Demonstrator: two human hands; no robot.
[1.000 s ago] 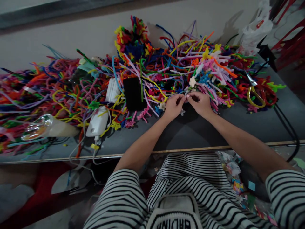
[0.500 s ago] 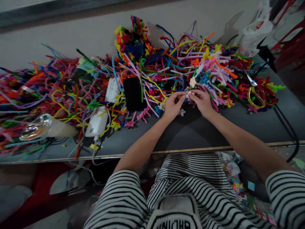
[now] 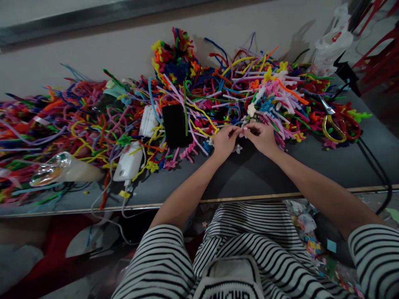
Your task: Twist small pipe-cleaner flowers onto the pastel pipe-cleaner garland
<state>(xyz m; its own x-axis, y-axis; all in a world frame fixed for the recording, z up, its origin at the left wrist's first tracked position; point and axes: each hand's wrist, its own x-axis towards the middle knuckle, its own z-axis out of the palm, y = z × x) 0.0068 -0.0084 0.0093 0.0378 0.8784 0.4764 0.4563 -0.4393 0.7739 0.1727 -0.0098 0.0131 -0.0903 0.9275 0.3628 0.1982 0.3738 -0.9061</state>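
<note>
A small pink fuzzy piece point(image 3: 242, 132) sits right where the two hands meet, mostly hidden behind the fingertips. The left hand point(image 3: 223, 143) pinches it from the left with thumb and index finger; the right hand point(image 3: 262, 138) pinches it from the right — the fingers of both almost touching around it. Its exact shape is too small to tell. The piece is held near the front edge of the colourful pile of pipe cleaners point(image 3: 90, 124), over the grey surface point(image 3: 249, 176). Just below the fingers lies a pale grey flower point(image 3: 237, 148); a cream flower point(image 3: 251, 109) rests just beyond them. Yellow-and-red-handled scissors point(image 3: 333, 126) lie well apart, to the right.
</note>
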